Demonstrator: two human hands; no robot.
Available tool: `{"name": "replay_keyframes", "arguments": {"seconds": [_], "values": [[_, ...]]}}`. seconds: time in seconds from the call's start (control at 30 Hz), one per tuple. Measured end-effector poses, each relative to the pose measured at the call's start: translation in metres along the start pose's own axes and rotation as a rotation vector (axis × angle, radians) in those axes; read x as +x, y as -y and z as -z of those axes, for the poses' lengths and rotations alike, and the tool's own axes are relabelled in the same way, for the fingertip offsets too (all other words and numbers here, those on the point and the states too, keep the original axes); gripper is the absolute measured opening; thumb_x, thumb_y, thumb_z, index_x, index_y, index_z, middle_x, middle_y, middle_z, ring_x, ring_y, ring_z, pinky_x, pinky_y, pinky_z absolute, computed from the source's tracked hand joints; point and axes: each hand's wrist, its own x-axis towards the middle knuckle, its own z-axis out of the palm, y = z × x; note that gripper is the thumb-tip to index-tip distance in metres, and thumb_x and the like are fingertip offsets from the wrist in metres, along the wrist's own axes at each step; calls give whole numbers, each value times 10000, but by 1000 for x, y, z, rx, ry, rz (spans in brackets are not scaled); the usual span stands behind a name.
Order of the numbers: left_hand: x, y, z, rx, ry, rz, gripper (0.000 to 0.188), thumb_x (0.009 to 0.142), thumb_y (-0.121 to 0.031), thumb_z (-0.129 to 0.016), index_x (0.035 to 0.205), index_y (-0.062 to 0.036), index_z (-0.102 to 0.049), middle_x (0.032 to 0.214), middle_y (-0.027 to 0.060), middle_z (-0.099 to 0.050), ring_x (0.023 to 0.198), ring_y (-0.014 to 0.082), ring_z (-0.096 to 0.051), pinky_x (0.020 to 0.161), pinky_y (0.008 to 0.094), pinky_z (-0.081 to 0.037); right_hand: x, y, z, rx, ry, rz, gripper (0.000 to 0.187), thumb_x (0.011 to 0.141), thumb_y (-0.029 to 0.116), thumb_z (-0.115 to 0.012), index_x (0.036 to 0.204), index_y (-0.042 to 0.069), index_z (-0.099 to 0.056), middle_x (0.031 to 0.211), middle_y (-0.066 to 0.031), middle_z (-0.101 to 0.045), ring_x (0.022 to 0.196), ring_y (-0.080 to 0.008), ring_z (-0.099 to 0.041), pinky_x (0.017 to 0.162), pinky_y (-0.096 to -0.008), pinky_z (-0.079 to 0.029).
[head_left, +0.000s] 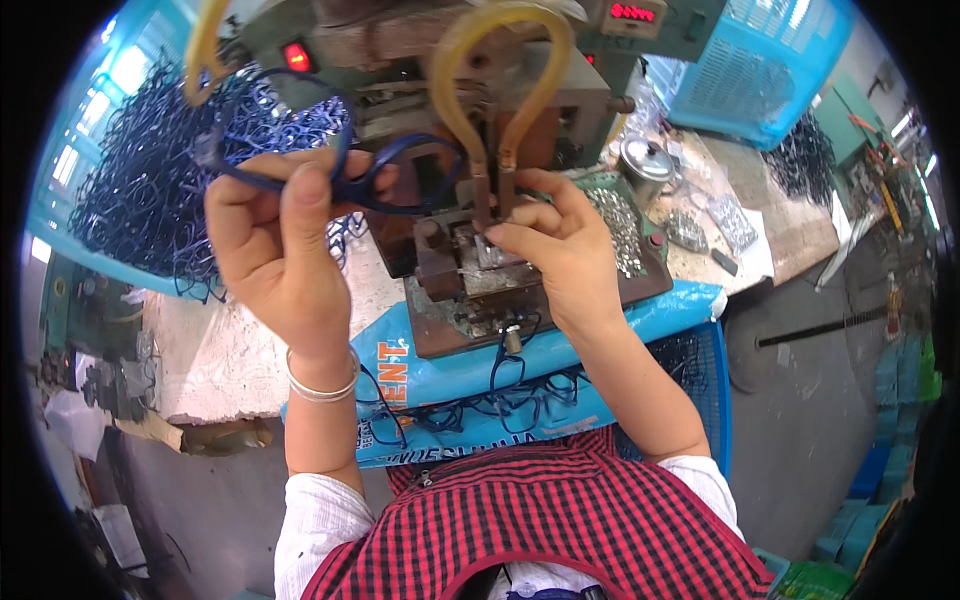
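Note:
My left hand pinches a dark blue eyeglass frame between thumb and fingers, just left of the machine's metal fixture. One rim of the frame reaches toward the two upright metal prongs at the machine's centre. On the other side of those prongs, my right hand is closed, thumb and index fingertip together low against the fixture. Whatever lies between those fingertips is too small or hidden to make out. A looped yellow hose runs down to the prongs.
A blue basket heaped with blue eyeglass frames stands left. Small metal parts fill a tray right of the fixture, near a lidded metal pot. More frames lie on blue sheeting before me. Another blue basket sits back right.

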Motion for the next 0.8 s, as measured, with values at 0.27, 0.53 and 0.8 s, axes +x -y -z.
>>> {"name": "replay_keyframes", "arguments": {"seconds": [0.27,0.53,0.8], "values": [[-42,-13,16,172,288,-109,115,906,26,-611,973,-13,-526,921,199,-711,777,260,-702,711,383,-567,-33,26,23,-407,138,157,519,834,-10,-649,1344,7,-559,1310,-154,-632,1233,-230,-592,1069,-350,-424],[-64,13,-13,478,729,-652,223,757,-149,-796,861,-92,-606,1036,86,-723,672,156,-613,581,289,-537,-2,-39,144,-1520,-252,521,120,776,92,-748,881,53,-706,1200,-223,-649,1249,-406,-548,1059,-481,-422],[-69,12,-12,460,732,-588,242,755,-176,-802,895,-104,-618,1034,67,-717,700,162,-627,607,302,-551,13,-37,129,-1526,-33,565,129,787,91,-679,899,40,-641,1219,-173,-637,1213,-377,-566,908,-470,-476]]}}
